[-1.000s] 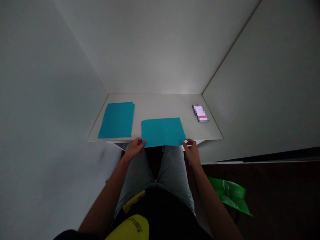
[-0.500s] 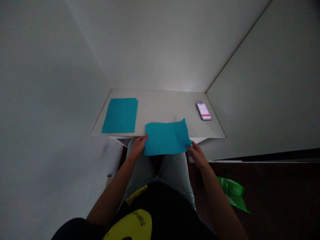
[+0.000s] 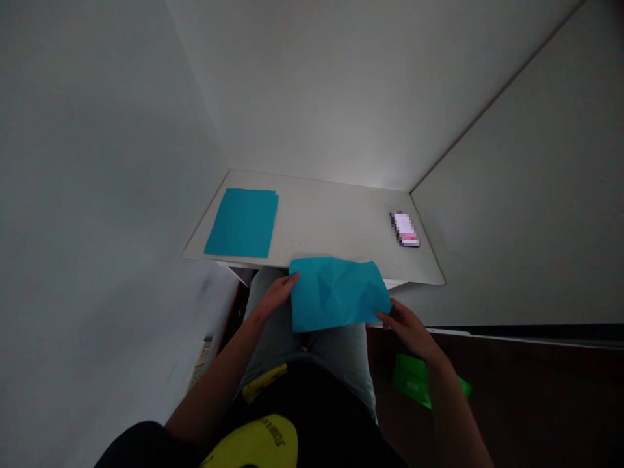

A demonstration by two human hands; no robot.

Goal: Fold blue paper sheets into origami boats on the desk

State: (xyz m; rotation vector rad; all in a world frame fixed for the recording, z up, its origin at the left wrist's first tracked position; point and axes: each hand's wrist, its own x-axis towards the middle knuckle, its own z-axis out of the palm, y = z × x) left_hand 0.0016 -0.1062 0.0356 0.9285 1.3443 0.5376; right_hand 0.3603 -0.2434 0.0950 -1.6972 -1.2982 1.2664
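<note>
Left hand [image 3: 277, 297] pinching left edge, right hand [image 3: 408, 325] gripping right corner of creased blue sheet [image 3: 336, 294], hovering near table [image 3: 331, 224] edge.

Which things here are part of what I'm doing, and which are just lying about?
In use: sheet, held at its sides by left hand and right hand.
Lying about: stack and phone on the table; green thing on the floor.
</note>
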